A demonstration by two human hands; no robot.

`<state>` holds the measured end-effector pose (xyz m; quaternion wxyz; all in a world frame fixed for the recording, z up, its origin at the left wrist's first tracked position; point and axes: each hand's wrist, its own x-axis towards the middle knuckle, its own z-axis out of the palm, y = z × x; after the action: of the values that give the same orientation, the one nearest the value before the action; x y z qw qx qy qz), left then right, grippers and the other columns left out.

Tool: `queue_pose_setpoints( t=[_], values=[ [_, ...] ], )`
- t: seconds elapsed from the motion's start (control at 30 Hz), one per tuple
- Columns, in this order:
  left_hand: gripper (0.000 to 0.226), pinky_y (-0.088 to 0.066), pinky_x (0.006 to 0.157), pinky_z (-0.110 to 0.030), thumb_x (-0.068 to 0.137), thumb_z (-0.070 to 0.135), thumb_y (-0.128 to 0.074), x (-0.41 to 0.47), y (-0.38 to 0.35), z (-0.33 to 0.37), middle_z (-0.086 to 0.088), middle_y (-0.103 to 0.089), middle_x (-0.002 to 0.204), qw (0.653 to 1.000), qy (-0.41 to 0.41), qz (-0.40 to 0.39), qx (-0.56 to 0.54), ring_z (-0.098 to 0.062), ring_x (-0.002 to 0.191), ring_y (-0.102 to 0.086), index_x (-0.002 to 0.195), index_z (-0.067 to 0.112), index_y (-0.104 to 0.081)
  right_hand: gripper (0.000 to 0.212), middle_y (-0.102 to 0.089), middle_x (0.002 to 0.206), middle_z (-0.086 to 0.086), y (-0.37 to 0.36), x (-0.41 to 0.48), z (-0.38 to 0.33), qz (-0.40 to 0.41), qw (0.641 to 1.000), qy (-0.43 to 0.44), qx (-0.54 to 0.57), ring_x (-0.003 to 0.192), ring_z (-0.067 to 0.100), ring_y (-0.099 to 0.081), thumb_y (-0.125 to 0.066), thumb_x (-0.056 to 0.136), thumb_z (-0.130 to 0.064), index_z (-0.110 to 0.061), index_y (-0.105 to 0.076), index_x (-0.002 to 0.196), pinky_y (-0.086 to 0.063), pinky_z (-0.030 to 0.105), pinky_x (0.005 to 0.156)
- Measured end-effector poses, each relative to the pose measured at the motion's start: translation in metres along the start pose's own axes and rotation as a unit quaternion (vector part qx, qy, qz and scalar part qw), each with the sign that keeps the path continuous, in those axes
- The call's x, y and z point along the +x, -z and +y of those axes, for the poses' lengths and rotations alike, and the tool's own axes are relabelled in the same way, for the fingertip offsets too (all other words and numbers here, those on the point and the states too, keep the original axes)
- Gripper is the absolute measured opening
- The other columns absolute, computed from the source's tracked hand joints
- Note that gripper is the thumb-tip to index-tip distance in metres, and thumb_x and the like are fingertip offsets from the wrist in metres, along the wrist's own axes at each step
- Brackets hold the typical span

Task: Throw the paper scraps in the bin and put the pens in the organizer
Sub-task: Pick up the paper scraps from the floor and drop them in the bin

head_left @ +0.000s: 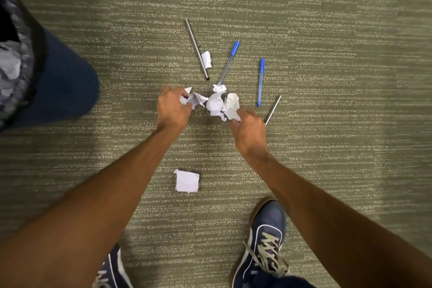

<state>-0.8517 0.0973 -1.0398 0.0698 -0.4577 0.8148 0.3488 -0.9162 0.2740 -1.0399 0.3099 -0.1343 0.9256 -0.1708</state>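
Observation:
On the carpet, my left hand is closed on a crumpled white paper scrap. My right hand pinches another crumpled scrap, and more crumpled paper lies between the two hands. A small scrap sits farther off beside a grey pen. A flat scrap lies nearer to me, between my forearms. Two blue-capped pens and a second grey pen lie to the right. The blue bin, lined with a bag, stands at the left. No organizer is in view.
My two dark blue shoes stand at the bottom of the view. Grey-green striped carpet stretches out on all sides. The bin at the left holds crumpled paper.

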Motion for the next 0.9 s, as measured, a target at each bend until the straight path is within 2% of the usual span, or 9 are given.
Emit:
queue_pose_setpoints(
  t=[0.1, 0.17, 0.27, 0.4, 0.5, 0.57, 0.67, 0.77, 0.9],
  values=[
    [0.024, -0.043, 0.049, -0.001, 0.085, 0.006, -0.077, -0.02, 0.014, 0.001, -0.02, -0.063, 0.129, 0.999, 0.015, -0.01, -0.03, -0.022, 0.091, -0.063, 0.109, 0.006, -0.075, 0.025, -0.07, 0.093, 0.007, 0.014, -0.013, 0.001, -0.022, 0.993, -0.065, 0.092, 0.058, 0.01, -0.066, -0.058, 0.099, -0.016, -0.002, -0.065, 0.118, -0.051, 0.014, 0.045],
    [0.024, -0.043, 0.043, -0.006, 0.086, 0.015, -0.079, -0.036, 0.026, 0.001, -0.017, -0.066, 0.125, 0.999, 0.017, -0.014, -0.045, -0.02, 0.086, -0.061, 0.108, 0.008, -0.075, 0.02, -0.064, 0.072, 0.004, 0.028, -0.027, -0.001, -0.023, 0.984, -0.078, 0.157, 0.047, 0.009, -0.057, -0.06, 0.098, -0.012, 0.004, -0.068, 0.108, -0.042, 0.011, 0.037],
    [0.028, -0.041, 0.04, -0.009, 0.086, 0.023, -0.08, -0.062, 0.049, 0.001, -0.011, -0.069, 0.114, 0.997, 0.032, -0.016, -0.07, -0.018, 0.08, -0.062, 0.109, 0.009, -0.075, 0.023, -0.071, 0.079, 0.01, 0.049, -0.052, -0.011, -0.001, 0.978, -0.018, 0.206, 0.056, 0.024, -0.068, -0.062, 0.097, -0.014, -0.002, -0.066, 0.116, -0.053, 0.028, 0.043],
    [0.024, -0.043, 0.046, -0.003, 0.083, 0.015, -0.082, -0.096, 0.088, 0.0, -0.01, -0.07, 0.098, 0.99, 0.052, -0.01, -0.131, -0.016, 0.07, -0.059, 0.103, 0.003, -0.074, 0.02, -0.073, 0.072, 0.015, 0.078, -0.083, -0.033, 0.024, 0.968, 0.063, 0.241, 0.056, 0.023, -0.073, -0.063, 0.097, -0.023, -0.006, -0.07, 0.107, -0.058, 0.043, 0.045],
    [0.017, -0.044, 0.048, -0.002, 0.082, 0.009, -0.082, -0.117, 0.124, 0.004, -0.005, -0.068, 0.094, 0.979, 0.078, -0.006, -0.189, -0.007, 0.066, -0.057, 0.097, 0.008, -0.074, 0.009, -0.07, 0.076, 0.024, 0.1, -0.107, -0.062, 0.009, 0.956, 0.101, 0.276, 0.057, 0.025, -0.072, -0.065, 0.096, -0.022, -0.02, -0.072, 0.102, -0.059, 0.039, 0.046],
    [0.014, -0.044, 0.048, -0.001, 0.082, 0.008, -0.082, -0.127, 0.15, 0.008, -0.001, -0.068, 0.089, 0.969, 0.091, 0.004, -0.23, 0.001, 0.063, -0.056, 0.091, 0.014, -0.072, 0.018, -0.071, 0.079, 0.021, 0.112, -0.124, -0.088, -0.005, 0.945, 0.102, 0.311, 0.055, 0.022, -0.07, -0.068, 0.094, -0.014, -0.029, -0.07, 0.104, -0.061, 0.036, 0.05],
    [0.021, -0.043, 0.048, 0.001, 0.08, 0.012, -0.084, -0.138, 0.187, 0.009, 0.014, -0.066, 0.076, 0.957, 0.111, 0.026, -0.268, 0.01, 0.055, -0.059, 0.079, 0.026, -0.068, 0.021, -0.073, 0.077, 0.014, 0.124, -0.148, -0.131, -0.041, 0.93, 0.081, 0.356, 0.052, 0.015, -0.064, -0.069, 0.092, -0.003, -0.019, -0.071, 0.105, -0.059, 0.025, 0.049],
    [0.014, -0.041, 0.046, 0.001, 0.079, 0.013, -0.084, -0.142, 0.225, 0.001, 0.019, -0.063, 0.068, 0.948, 0.123, 0.047, -0.29, 0.019, 0.05, -0.059, 0.087, 0.018, -0.075, 0.016, -0.07, 0.076, 0.011, 0.126, -0.168, -0.179, -0.073, 0.927, 0.068, 0.362, 0.054, 0.018, -0.064, -0.068, 0.091, -0.003, -0.007, -0.071, 0.106, -0.059, 0.024, 0.052],
    [0.013, -0.038, 0.042, -0.002, 0.077, 0.016, -0.086, -0.133, 0.27, -0.026, 0.017, -0.065, 0.062, 0.936, 0.134, 0.105, -0.309, 0.016, 0.045, -0.056, 0.084, 0.017, -0.076, 0.021, -0.067, 0.073, 0.008, 0.109, -0.181, -0.249, -0.118, 0.915, 0.068, 0.38, 0.055, 0.02, -0.063, -0.066, 0.092, -0.001, 0.004, -0.067, 0.112, -0.061, 0.032, 0.057]
  ],
)
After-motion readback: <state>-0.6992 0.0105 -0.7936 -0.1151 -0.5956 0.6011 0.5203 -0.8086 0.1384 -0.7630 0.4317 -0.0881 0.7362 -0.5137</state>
